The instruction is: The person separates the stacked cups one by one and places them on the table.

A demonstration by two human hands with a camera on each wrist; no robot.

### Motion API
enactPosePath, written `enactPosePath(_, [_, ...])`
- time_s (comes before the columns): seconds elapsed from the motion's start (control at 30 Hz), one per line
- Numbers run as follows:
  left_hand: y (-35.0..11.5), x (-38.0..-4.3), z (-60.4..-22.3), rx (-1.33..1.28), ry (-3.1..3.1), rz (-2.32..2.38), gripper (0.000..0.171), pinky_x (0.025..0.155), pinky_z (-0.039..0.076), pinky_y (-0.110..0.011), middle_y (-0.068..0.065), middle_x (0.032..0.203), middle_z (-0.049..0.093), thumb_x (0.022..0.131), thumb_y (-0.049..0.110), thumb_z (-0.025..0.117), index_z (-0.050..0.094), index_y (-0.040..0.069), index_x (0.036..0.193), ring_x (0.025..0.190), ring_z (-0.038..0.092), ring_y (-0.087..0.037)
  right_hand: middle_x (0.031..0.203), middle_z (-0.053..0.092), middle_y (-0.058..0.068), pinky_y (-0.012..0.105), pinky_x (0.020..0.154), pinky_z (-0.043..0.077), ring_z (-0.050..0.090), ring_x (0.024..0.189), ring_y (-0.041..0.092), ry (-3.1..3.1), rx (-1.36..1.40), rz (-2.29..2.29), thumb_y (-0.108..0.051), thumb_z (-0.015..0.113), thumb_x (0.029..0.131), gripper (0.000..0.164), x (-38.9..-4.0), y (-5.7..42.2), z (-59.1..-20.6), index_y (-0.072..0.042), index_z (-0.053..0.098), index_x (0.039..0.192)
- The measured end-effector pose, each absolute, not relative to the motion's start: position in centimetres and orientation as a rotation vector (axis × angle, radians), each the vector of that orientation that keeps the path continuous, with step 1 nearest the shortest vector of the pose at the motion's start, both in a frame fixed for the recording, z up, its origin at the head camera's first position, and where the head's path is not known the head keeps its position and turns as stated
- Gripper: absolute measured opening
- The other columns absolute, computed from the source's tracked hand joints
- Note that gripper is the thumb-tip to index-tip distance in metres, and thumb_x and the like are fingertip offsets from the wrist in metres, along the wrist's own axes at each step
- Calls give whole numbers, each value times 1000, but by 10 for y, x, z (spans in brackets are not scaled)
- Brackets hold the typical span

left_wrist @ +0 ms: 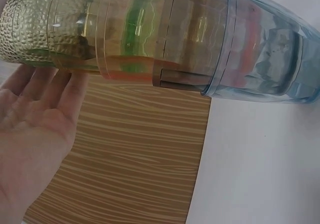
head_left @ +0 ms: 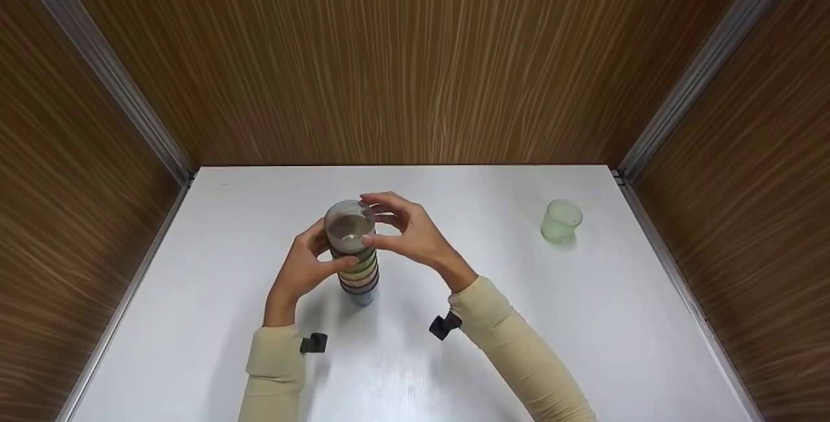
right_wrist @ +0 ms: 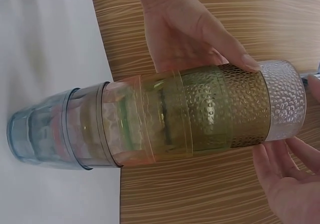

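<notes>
A tall stack of nested plastic tumblers (head_left: 360,274) stands on the white table, blue at its base, with grey, orange, yellow and green bands above. The topmost is a clear, dimpled tumbler (right_wrist: 286,102), open end up. My left hand (head_left: 303,266) grips the upper stack from the left, thumb across the front just under the clear tumbler; its fingers are partly hidden behind. From the right, my right hand (head_left: 415,233) holds the clear tumbler by its rim, thumb in front and fingers at the far side. In the left wrist view the left palm (left_wrist: 37,129) shows beside the stack.
A single pale green frosted tumbler (head_left: 561,221) stands upright at the right rear of the white table (head_left: 467,357). Wood-grain panels (head_left: 415,65) enclose the table at the back and both sides, with metal strips at the corners.
</notes>
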State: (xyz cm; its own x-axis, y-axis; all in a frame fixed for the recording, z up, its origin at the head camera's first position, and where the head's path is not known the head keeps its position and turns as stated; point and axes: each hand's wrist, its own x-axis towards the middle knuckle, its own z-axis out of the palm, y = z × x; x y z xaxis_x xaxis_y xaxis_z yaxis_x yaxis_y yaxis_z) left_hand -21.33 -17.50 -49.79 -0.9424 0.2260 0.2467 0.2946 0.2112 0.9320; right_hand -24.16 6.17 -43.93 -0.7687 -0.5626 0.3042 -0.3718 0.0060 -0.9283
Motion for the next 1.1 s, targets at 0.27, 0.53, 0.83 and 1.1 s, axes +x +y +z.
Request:
enactPosePath(0.27, [-176, -213, -499, -517, -2398, -1863, 80, 110, 50, -24, -9, 143, 64, 81, 11, 88, 50, 11, 152, 135, 61, -27, 145, 55, 15, 31, 118, 45, 55, 134, 27, 2174, -1007, -1829, -17, 84, 85, 70, -242, 52, -440, -2, 53, 146])
enactPosePath(0.53, [-175, -213, -499, -533, -2398, -1859, 79, 110, 50, -22, -9, 143, 63, 82, 12, 88, 50, 10, 152, 134, 61, -26, 142, 57, 15, 28, 117, 46, 57, 132, 25, 2201, -1014, -1847, -13, 85, 83, 69, -243, 50, -441, -2, 56, 144])
enactPosePath(0.83, [-176, -214, -500, -521, -2419, -1840, 81, 114, 50, -33, -9, 145, 62, 82, 13, 88, 49, 12, 153, 137, 59, -28, 141, 58, 14, 28, 116, 46, 58, 131, 25, 2231, -1000, -1855, -12, 86, 82, 68, -243, 48, -441, -1, 58, 143])
enactPosePath(1.1, [-177, -213, -499, -513, -2423, -1844, 84, 114, 50, -37, -9, 146, 61, 82, 13, 88, 47, 12, 155, 136, 60, -27, 142, 58, 14, 32, 114, 49, 57, 133, 26, 2217, -992, -1878, -15, 84, 84, 67, -242, 49, -433, -1, 57, 143])
